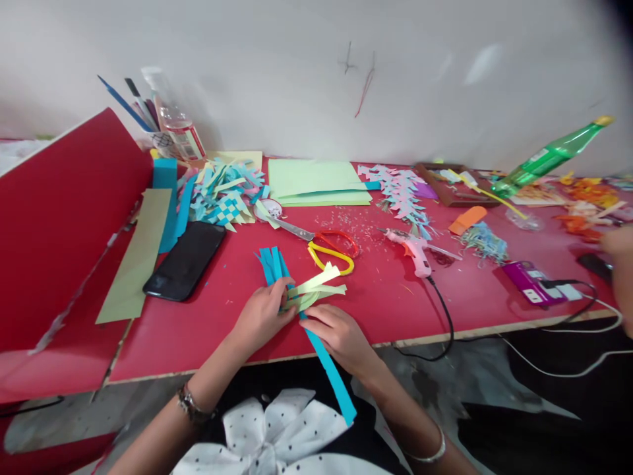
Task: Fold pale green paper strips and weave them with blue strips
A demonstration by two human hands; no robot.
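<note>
Both hands are at the front edge of the red table, on a small weave of blue and pale green paper strips. My left hand [266, 311] pinches the weave from its left side, with blue strip ends [271, 264] fanning out above it. Pale green strips [319, 285] stick out to the right between the hands. My right hand [341, 336] has its fingers closed at the lower side, on a long blue paper strip [330, 373] that hangs past the table edge toward my lap. Scissors [331, 251] with red and yellow handles lie just beyond the hands.
A black phone [185, 260] and paper strips [136, 257] lie left, near a strip pile [227, 188]. Pale green sheets [316, 181] are at the back. A pink glue gun [413, 251], its cord over the edge, and a purple power strip [534, 284] sit right. Another person's hand [620, 270] shows far right.
</note>
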